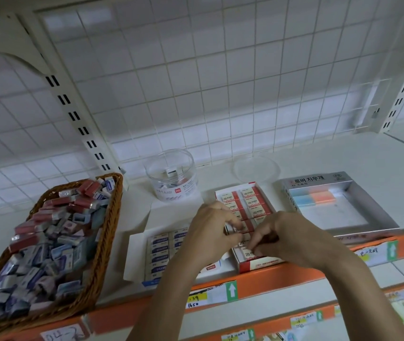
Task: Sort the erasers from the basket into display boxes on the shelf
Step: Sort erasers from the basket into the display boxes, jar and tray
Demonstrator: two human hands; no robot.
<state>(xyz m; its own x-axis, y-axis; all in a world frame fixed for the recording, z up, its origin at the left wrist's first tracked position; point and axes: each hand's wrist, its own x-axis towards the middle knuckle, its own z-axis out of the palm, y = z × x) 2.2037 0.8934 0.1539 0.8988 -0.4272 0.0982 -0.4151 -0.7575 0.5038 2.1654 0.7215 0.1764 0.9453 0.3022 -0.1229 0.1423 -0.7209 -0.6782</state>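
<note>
A wicker basket [107, 232] at the left holds several red and blue wrapped erasers [48, 232]. Three display boxes stand on the shelf: a white box of blue erasers [161, 252], a red box of 2B erasers [252, 200] and a silver box [358, 217] with pastel erasers at its back. Both hands work over the red box. My left hand [210, 230] pinches a red 2B eraser [237, 228] at its fingertips. My right hand [284, 239] has curled fingers that press on erasers in the front rows of the red box.
A clear plastic jar [173, 178] with a few small items stands behind the boxes, its clear lid [256, 168] lying to the right. A tiled wall rises behind the shelf. Orange price rails [282, 274] with labels run along the shelf fronts below.
</note>
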